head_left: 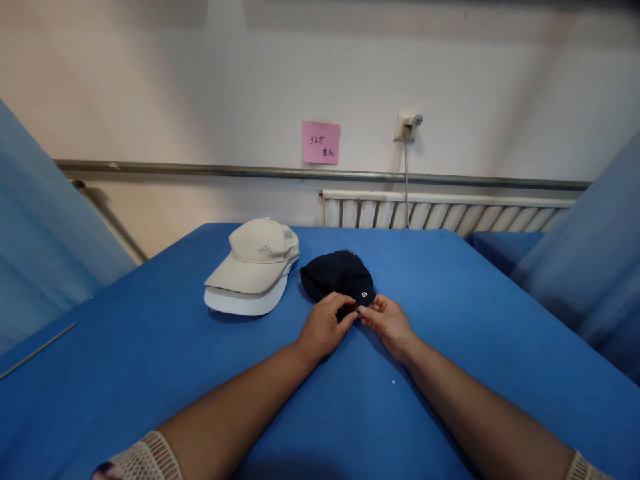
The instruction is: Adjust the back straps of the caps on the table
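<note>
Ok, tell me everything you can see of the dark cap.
The dark cap is navy or black, rounded, and looks like soft fabric. A small white logo shows near its right end. It sits on the blue cover, close beside the pale caps, to their right. Fingers of the left hand and right hand touch its near edge, below the logo. I can't make out a brim.

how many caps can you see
3: beige cap on top of pale cap; dark cap to their right, held by left hand and right hand. More may hide underneath.
</note>
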The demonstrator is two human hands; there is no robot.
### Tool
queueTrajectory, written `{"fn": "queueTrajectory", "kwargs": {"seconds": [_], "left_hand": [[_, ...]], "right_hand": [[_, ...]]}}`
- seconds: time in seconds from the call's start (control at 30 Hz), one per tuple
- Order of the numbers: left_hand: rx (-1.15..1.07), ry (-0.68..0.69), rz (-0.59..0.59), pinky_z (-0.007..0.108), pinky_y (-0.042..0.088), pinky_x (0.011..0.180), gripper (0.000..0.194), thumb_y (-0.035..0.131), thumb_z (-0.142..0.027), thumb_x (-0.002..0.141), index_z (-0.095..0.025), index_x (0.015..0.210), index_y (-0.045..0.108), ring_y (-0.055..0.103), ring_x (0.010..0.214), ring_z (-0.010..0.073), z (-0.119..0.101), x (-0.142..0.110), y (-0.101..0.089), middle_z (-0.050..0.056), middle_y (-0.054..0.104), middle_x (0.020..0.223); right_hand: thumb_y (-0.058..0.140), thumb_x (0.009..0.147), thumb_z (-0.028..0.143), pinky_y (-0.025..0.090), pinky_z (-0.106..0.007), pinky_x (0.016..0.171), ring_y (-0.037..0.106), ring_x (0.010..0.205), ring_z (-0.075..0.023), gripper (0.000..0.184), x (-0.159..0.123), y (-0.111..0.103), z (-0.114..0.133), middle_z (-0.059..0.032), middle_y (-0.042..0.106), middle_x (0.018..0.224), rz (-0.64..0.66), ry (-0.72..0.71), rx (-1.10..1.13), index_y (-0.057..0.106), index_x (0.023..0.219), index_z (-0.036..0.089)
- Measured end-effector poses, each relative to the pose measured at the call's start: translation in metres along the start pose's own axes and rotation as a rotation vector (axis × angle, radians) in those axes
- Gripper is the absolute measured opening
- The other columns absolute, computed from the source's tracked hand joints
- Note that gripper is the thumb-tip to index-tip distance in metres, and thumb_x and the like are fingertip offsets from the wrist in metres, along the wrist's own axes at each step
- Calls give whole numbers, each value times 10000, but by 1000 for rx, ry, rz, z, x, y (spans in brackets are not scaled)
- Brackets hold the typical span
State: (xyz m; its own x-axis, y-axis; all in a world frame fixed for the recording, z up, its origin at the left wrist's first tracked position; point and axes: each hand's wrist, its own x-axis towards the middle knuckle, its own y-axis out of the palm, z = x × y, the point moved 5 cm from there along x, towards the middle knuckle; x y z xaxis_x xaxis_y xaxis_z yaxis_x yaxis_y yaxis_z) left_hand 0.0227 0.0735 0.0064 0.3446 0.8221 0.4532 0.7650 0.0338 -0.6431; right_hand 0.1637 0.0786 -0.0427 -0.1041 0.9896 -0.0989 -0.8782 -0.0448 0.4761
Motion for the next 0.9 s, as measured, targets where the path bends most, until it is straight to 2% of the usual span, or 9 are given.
{"fn": "queueTrajectory", "kwargs": {"seconds": [0.9], "left_hand": [[-6, -11, 6, 336, 526, 824, 156, 634, -229, 838, -198, 989, 654, 642, 900, 183, -1, 0, 0, 45, 672, 956]], "right_hand": [[894, 548, 330, 460, -270, 654, 609, 662, -119, 399, 0, -1, -1, -4, 677, 748, -8, 2, 2, 622, 799, 182]]}}
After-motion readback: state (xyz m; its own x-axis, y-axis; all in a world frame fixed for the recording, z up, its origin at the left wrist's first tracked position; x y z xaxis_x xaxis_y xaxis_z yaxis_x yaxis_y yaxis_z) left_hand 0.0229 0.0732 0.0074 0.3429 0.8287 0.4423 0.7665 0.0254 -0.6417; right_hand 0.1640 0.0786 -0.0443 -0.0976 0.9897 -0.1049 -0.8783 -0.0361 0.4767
